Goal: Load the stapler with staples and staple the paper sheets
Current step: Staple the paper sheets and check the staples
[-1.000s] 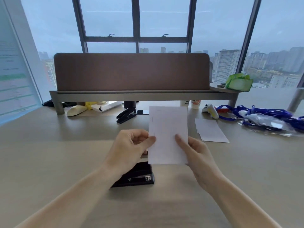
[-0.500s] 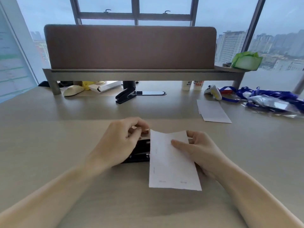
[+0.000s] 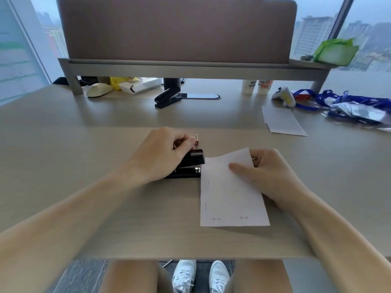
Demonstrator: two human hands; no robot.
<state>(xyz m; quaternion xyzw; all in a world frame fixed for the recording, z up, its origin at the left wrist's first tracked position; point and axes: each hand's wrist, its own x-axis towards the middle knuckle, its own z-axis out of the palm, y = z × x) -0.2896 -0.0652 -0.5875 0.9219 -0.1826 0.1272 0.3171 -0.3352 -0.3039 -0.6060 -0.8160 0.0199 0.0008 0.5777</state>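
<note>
A black stapler [image 3: 191, 163] lies on the desk [image 3: 84, 166] in the middle. My left hand [image 3: 163, 154] lies over its top with the fingers curled down on it. The white paper sheets [image 3: 230, 195] lie flat to its right, their upper left corner at the stapler's mouth. My right hand [image 3: 268, 174] pinches the sheets' right edge, thumb on top. A small staple box [image 3: 196, 138] peeks out just behind my left fingers.
A second black stapler [image 3: 167, 98] stands further back, under a grey shelf [image 3: 190, 69] with a brown divider. Loose papers [image 3: 283, 121], two cups [image 3: 257, 86], a white controller [image 3: 284, 96] and blue lanyards [image 3: 349, 106] lie at the right. A mouse [image 3: 98, 89] sits back left.
The sheets went from held upright in both hands to lying on the desk beside the stapler. My left hand let go of them and came down on the stapler. The view tilted down.
</note>
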